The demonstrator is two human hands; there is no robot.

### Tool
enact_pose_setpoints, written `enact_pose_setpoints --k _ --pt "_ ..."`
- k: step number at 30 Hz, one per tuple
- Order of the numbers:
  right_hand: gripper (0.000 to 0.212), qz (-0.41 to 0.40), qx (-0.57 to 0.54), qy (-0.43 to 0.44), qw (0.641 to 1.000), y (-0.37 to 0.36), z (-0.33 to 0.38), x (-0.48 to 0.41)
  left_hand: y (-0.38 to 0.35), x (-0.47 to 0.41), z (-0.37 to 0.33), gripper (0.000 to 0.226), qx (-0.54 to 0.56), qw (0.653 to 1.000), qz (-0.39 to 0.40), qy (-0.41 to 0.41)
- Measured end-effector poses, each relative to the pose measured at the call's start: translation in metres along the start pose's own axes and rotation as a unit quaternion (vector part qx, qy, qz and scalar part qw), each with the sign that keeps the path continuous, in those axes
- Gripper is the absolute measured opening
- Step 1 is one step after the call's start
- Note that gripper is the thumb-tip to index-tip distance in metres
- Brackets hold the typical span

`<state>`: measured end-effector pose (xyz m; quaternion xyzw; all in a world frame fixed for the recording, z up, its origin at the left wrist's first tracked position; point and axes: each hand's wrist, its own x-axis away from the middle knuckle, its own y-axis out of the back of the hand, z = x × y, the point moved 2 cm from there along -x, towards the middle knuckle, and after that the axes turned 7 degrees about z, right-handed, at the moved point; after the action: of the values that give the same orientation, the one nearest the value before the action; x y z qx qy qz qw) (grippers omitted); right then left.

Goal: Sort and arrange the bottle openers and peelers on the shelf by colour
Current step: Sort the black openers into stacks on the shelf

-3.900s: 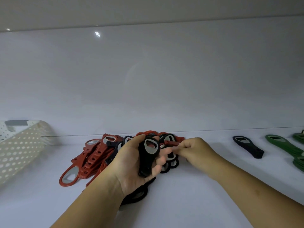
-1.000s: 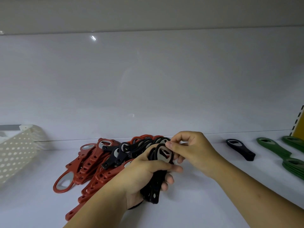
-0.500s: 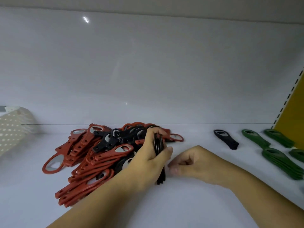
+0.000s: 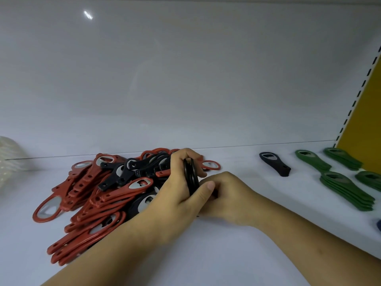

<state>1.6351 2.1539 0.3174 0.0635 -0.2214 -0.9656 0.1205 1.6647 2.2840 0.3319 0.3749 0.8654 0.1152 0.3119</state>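
Left hand (image 4: 177, 193) has its grip wrapped round a black stack (image 4: 190, 174) of openers, held on edge with the fingers over the top and the thumb pressed against the right side. The bottom of the stack sits low, right at the shelf (image 4: 206, 254). Right hand (image 4: 228, 201) is tucked in just beside it, fingers curled under and touching the left thumb. Honestly can't tell if that grip has hold of anything, since the fingers are hidden.

Right behind and left of the left hand is the red pile (image 4: 92, 195), a big messy heap with some loose black ones (image 4: 123, 172) lying across the top of it. Off to the right, well apart from the heap, a single black opener (image 4: 275, 164) lies flat on its own. Past that are the green openers (image 4: 346, 188), laid out in a few neat overlapping stacks near a yellow panel (image 4: 365, 120). A white basket (image 4: 8, 159) pokes in at the far left edge.
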Motion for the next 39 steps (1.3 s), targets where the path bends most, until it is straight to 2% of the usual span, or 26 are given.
enact_pose_setpoints --k 1,4,7,9,12,15,17,19,22,25,29,35,39 --pt "0.044 0.002 0.016 -0.012 1.0 0.002 0.0 0.001 0.001 0.001 -0.001 0.037 -0.012 1.0 0.015 0.0" --pt "0.036 0.005 0.083 -0.063 0.995 0.013 -0.001 0.007 0.001 0.003 -0.002 0.047 -0.024 0.998 0.062 0.015" --pt "0.043 -0.005 0.109 -0.086 0.99 0.02 -0.003 0.012 0.002 0.004 -0.002 0.064 -0.036 0.998 0.039 0.022" --pt "0.041 -0.004 0.104 -0.088 0.991 0.018 -0.003 0.013 0.001 0.004 -0.001 0.07 -0.028 0.999 0.029 0.027" --pt "0.032 0.021 0.128 -0.096 0.987 0.014 -0.008 0.01 0.0 0.005 0.001 0.067 -0.024 0.998 0.038 0.042" --pt "0.039 0.015 0.134 -0.099 0.986 0.011 -0.009 0.008 0.001 0.005 0.0 0.065 0.008 0.998 0.024 0.051" --pt "0.033 0.012 0.136 -0.101 0.985 0.01 -0.008 0.008 0.001 0.005 0.0 0.06 0.03 0.998 0.023 0.052" --pt "0.022 0.019 0.121 -0.1 0.987 0.012 -0.005 0.01 0.002 0.005 0.0 0.057 0.065 0.996 0.022 0.057" --pt "0.023 0.034 0.083 -0.093 0.992 0.018 0.0 0.015 0.006 0.003 -0.001 0.05 0.133 0.989 -0.015 0.06" --pt "0.025 0.025 0.059 -0.078 0.995 0.022 0.002 0.016 0.011 0.002 -0.001 0.046 0.192 0.978 -0.053 0.066" --pt "0.018 0.027 0.063 -0.085 0.994 0.025 0.003 0.019 0.009 0.002 -0.003 0.044 0.219 0.972 -0.055 0.061" --pt "0.01 -0.014 0.079 -0.091 0.993 0.024 0.018 0.023 0.011 0.003 -0.006 0.047 0.244 0.965 -0.078 0.048" --pt "0.02 -0.024 0.127 -0.146 0.981 0.032 0.025 0.031 0.0 0.003 -0.003 0.043 0.281 0.954 -0.084 0.064"
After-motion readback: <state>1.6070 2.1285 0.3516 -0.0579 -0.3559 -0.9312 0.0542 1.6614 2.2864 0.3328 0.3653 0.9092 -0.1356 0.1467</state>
